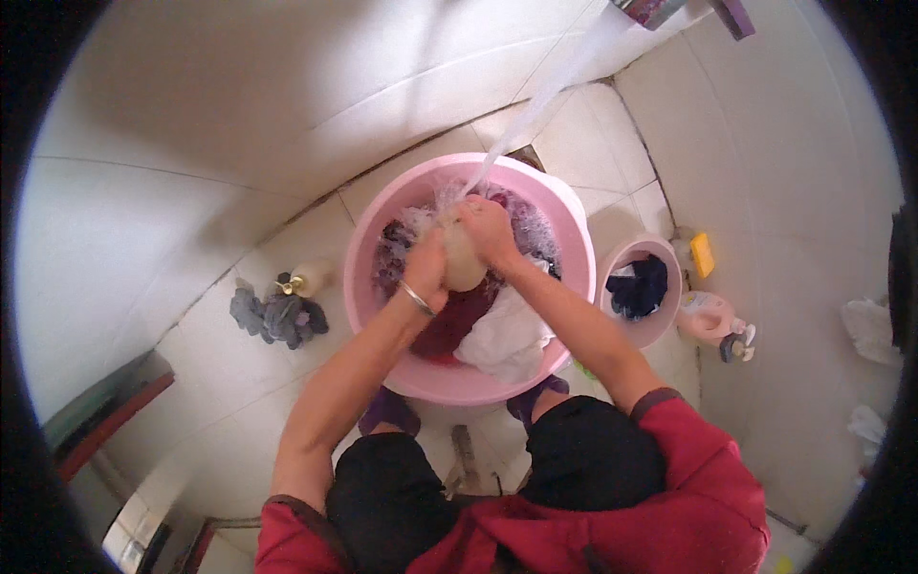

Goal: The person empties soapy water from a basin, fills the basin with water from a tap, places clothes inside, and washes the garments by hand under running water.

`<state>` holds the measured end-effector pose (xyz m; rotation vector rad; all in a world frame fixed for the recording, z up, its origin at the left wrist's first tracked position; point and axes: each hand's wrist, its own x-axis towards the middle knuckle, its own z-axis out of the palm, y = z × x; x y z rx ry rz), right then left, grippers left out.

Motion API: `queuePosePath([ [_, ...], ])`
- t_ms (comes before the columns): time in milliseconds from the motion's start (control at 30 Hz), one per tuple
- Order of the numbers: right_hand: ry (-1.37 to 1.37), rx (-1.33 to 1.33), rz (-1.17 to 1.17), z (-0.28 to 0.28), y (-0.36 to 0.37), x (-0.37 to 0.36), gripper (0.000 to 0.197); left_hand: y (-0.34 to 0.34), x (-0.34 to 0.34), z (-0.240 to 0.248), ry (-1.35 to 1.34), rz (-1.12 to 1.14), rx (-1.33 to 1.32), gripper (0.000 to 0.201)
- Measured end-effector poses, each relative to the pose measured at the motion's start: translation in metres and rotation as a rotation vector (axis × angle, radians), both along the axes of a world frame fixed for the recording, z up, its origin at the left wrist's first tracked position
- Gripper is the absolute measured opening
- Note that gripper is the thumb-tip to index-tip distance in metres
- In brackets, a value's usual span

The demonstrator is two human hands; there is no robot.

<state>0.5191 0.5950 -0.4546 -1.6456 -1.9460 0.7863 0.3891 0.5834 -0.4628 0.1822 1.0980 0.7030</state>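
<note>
Crouched over the pink basin, the left hand and right hand both close tight round a pale bunched cloth at its far middle under the water stream, seemingly mid-rinse; wringing likely needs a firmer twist.

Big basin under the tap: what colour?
Pink; the basin shows best in the head view, both hands working laundry inside it.
</note>
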Motion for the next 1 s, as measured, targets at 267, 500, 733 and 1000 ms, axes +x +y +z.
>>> queuePosePath([
  [267,-0.138,0.1,-0.104,-0.079,-0.036,-0.016,0.044,-0.007,-0.037,-0.053,0.011,0.208,-0.173,0.04],
  [500,0.418,-0.044,-0.235,-0.046,-0.02,-0.012,0.03,-0.001,-0.015,-0.021,0.213,0.114,-0.237,0.046],
  [733,0.216,0.397,0.019,0.022,-0.038,-0.05,0.021,0.004,-0.011,-0.016,-0.472,0.058,-0.038,0.041],
  [1000,0.458,-0.481,-0.34,-0.053,0.007,0.026,0.027,0.012,-0.026,0.017,-0.058,0.063,-0.138,0.039],
])
